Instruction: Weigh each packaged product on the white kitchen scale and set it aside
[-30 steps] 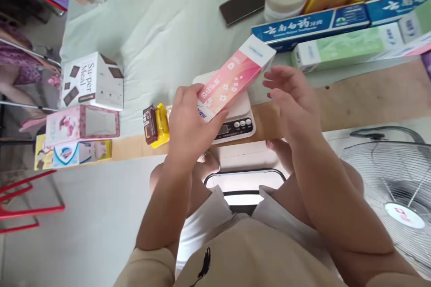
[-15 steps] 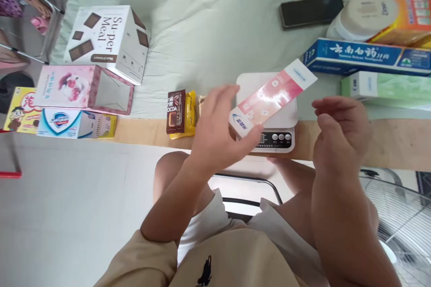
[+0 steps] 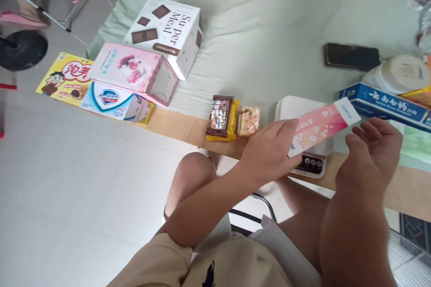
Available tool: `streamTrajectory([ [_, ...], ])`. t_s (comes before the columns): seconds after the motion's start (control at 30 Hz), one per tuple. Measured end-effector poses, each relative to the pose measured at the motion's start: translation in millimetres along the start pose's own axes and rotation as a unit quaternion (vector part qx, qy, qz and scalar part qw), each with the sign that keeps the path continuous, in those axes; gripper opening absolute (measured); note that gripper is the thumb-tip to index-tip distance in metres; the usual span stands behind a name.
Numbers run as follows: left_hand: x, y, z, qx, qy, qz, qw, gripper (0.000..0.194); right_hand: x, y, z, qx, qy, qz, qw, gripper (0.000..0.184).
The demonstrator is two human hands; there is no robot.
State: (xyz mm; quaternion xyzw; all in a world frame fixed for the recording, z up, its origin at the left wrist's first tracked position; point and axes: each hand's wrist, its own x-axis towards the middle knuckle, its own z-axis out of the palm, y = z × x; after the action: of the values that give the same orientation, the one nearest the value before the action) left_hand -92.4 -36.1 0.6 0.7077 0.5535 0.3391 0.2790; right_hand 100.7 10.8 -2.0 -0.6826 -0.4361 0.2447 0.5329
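My left hand [image 3: 269, 151] grips one end of a long pink-and-white toothpaste box [image 3: 321, 124], thumb on the near side and fingers on the far side. The box slants up to the right over a white kitchen scale [image 3: 285, 106], whose button panel partly shows below it; whether they touch, I cannot tell. Close to the box's right end, my right hand [image 3: 372, 152] is open, palm up with fingers loosely bent and nothing in it. Left of the scale lie a small clear-wrapped snack [image 3: 248, 121] and a brown cocoa packet [image 3: 219, 116] on top of a yellow packet [image 3: 233, 121].
Far left, a white Super Meal box [image 3: 168, 29], a pink box [image 3: 124, 67], a soap box [image 3: 109, 101] and a yellow box [image 3: 63, 78] cluster together. At right are a phone [image 3: 352, 56], a white jar [image 3: 397, 74], a blue toothpaste box [image 3: 387, 104] and a green box [image 3: 417, 143].
The camera view has swung left, shifting everything rightward in the picture. My left hand still holds the pink box, now tilted flatter, and my right hand has turned palm up, nearer the box's end.
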Motion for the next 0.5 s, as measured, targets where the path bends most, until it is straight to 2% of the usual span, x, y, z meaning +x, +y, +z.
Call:
streamTrajectory([
  [0.1,-2,5,-14.6,-0.038,0.037,0.01,0.999,0.053,12,-7,6,0.058,-0.034,-0.041,0.997,0.064],
  [0.2,-7,3,-48.0,-0.054,0.082,0.017,0.995,0.053,22,-33,29,0.11,-0.091,-0.066,0.988,0.068],
  [0.3,-21,-14,-95.4,-0.053,0.125,0.009,0.991,0.055,23,-68,75,0.139,-0.156,-0.084,0.974,0.048],
  [0.37,-36,-29,-128.0,-0.045,0.149,-0.022,0.988,0.05,13,-89,113,0.149,-0.242,-0.083,0.955,0.041],
  [0.43,-53,-43,-156.6,-0.049,0.177,-0.056,0.981,0.044,-3,-104,148,0.13,-0.34,-0.07,0.929,0.042],
  [0.5,-69,-55,-178.4,-0.094,0.229,-0.064,0.967,0.037,-23,-113,178,0.115,-0.436,-0.049,0.891,0.046],
])
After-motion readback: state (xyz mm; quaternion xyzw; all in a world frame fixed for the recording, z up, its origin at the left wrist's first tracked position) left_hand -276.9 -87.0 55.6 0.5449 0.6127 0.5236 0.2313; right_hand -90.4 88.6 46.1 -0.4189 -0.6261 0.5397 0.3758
